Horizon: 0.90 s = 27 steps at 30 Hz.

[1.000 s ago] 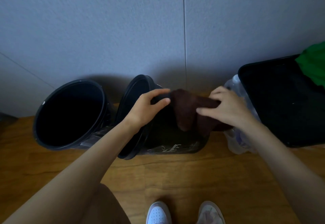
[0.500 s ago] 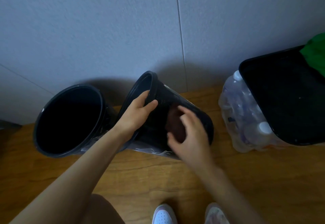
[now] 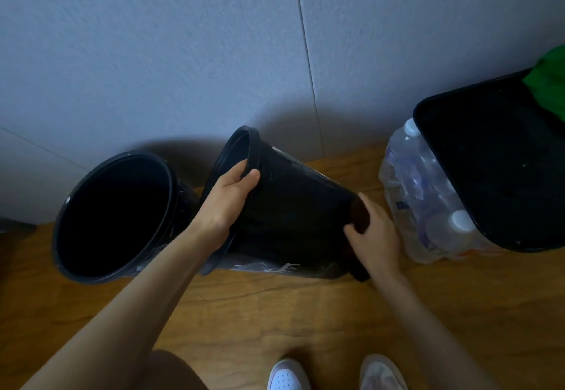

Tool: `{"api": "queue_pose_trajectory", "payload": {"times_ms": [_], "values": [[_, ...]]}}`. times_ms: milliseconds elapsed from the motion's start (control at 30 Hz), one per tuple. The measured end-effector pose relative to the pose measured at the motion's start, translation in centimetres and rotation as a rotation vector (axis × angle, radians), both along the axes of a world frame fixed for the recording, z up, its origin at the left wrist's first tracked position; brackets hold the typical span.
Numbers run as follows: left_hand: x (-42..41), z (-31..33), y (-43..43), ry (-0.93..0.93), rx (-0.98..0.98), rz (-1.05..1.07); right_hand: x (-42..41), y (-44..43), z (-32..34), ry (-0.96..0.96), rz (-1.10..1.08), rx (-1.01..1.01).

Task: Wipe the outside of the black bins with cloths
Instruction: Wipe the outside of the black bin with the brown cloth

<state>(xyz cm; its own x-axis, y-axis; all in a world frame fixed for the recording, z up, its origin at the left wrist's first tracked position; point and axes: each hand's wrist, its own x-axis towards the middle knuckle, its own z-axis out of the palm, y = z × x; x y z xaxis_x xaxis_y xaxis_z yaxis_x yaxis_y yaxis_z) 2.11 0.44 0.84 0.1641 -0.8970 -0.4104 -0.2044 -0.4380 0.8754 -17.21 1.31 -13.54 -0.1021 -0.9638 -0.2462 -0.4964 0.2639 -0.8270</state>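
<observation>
The black bin [image 3: 293, 206] is lying tipped on the floor [image 3: 275, 313], with its open end pointing left and its bottom pointing right. The left hand [image 3: 226, 203] is gripping the top edge with curled fingers [image 3: 235, 169]. The right hand [image 3: 374, 236], nearer the bottom, is holding the brown cloth [image 3: 360, 215] there.

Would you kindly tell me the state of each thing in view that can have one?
middle bin: tipped sideways, mouth facing left
left bin: no lid, inside too dark to judge
brown cloth: held against the middle bin's base end
left hand: grips the middle bin's rim
right hand: holds the brown cloth
water bottles: capped, wrapped as a pack
</observation>
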Motion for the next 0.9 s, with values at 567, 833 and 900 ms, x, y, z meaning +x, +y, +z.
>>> {"api": "queue_pose_trajectory", "payload": {"times_ms": [567, 833, 900], "values": [[-0.4, -0.1, 0.8, 0.009, -0.008, -0.057, 7.7, 1.5, 7.7, -0.059, 0.33, -0.491], [0.4, 0.0, 1.1, 0.021, 0.023, -0.053, 3.3, -3.0, 3.8, 0.096, 0.212, -0.181], [0.5, 0.0, 1.2, -0.002, 0.029, -0.087, 2.5, -1.9, 3.0, 0.106, 0.208, -0.131]]}}
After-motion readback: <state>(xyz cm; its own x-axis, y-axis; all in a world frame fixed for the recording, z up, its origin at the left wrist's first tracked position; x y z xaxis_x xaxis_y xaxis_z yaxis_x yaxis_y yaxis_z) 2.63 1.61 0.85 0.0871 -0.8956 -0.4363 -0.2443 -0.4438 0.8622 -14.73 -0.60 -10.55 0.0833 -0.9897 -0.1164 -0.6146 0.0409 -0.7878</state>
